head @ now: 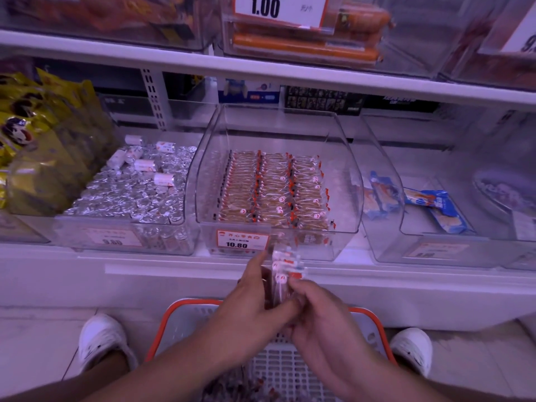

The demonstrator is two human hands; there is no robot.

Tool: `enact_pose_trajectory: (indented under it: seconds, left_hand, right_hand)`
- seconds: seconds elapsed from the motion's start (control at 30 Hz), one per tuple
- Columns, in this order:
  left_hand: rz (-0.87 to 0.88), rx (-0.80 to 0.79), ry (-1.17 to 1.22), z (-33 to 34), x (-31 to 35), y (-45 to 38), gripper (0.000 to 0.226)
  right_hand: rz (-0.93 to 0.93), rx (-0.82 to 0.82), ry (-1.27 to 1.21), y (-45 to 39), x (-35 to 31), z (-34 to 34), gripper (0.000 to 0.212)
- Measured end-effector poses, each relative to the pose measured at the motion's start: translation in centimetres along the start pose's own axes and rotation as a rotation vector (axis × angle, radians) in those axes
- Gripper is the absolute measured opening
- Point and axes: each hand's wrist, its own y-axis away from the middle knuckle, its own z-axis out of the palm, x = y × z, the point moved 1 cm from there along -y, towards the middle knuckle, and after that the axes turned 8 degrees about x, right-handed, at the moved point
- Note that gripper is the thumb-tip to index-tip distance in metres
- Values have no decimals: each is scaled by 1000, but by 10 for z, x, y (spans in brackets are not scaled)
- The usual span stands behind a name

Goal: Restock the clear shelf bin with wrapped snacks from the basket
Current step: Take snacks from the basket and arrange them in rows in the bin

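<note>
A small bunch of slim snacks in clear crinkly wrappers with red-and-white ends (pixel 285 275) is held upright between both hands, just below the front lip of the clear curved-walled plastic shelf bin (pixel 346 158), at about 6 o'clock from it. The left hand (pixel 255 303) is curled round the bunch from the 9 o'clock side, and the right hand (pixel 322 309) pinches it at its lower end with bent fingers. The film looks slick and thin, so a wrapper could be judged likely to slide out of a loose bunch and drop toward the white perforated basket with an orange rim (pixel 171 320) below, or to the floor. Inside the bin, flat tan bars are packed on edge in about 4 tight rows; if the bunch were pushed in carelessly, the ordered rows could be tipped or the wrappers crumpled. The orange-and-white paper price label reading 10.80 (pixel 242 240) on the bin's front could be snagged by a rising hand. The bin's walls are smooth, glossy and rigid, flaring outward toward 12 o'clock.
</note>
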Motion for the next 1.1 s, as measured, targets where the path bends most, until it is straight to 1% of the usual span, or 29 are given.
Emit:
enact_pose_trajectory:
  seconds: [0.07, 0.1, 0.2, 0.27, 0.37, 0.43, 0.5, 0.57, 0.63, 0.73, 0.77, 0.83, 0.93, 0.97, 1.03, 1.07, 1.1]
  left_hand:
    - [3, 58, 91, 9, 3, 5, 66]
    - [-7, 92, 132, 14, 5, 7, 63]
    - [-27, 205, 268, 20, 9, 7, 56]
    - [-5, 253, 319, 18, 13, 7, 58]
    - [48, 247, 351, 18, 23, 9, 64]
    - [60, 228, 282, 18, 27, 11, 65]
    - [68, 202, 155, 16, 29, 14, 65]
    - [94, 193, 17, 13, 31, 17, 70]
    - [169, 176, -128, 8, 36, 17, 72]
    - [250, 70, -486, -4, 42, 13, 78]
    - [255, 33, -556, -8, 44, 13, 77]
    - [288, 10, -562, -17, 49, 9, 66]
    - [364, 66, -509, -31, 68, -3, 54]
    - [362, 83, -471, -37, 76, -11, 52]
    - [350, 92, -373, -51, 95, -32, 51]
    - [357, 102, -374, -57, 106, -44, 52]
    - [366, 103, -413, -62, 115, -59, 54]
  right_hand:
    - [-46, 61, -36, -2, -2, 4, 39]
    - [-54, 76, -51, -2, -2, 7, 39]
    - [-94, 62, -83, -1, 2, 15, 52]
    - [-154, 38, -58, 0, 2, 18, 55]
    - [-227, 15, -8, -2, -5, 16, 57]
    - [-275, -4, 57, -3, -8, 11, 56]
    - [-299, -33, 122, -4, -9, 9, 55]
    - [-299, -74, 149, -5, -7, 7, 53]
    - [-300, -105, 141, -7, -4, 5, 50]
    - [-262, -116, 49, -9, -3, 4, 47]
    - [-246, -134, 14, -9, -2, 4, 46]
    - [-238, -174, 11, -9, -5, 7, 45]
    - [-307, -163, 114, -7, -24, 11, 34]
    - [-357, -163, 183, -4, -33, 10, 37]
    - [-564, -114, 428, 3, -52, 0, 44]
    - [-687, -29, 510, 5, -64, -8, 44]
    - [-789, 76, 526, 7, -76, -17, 42]
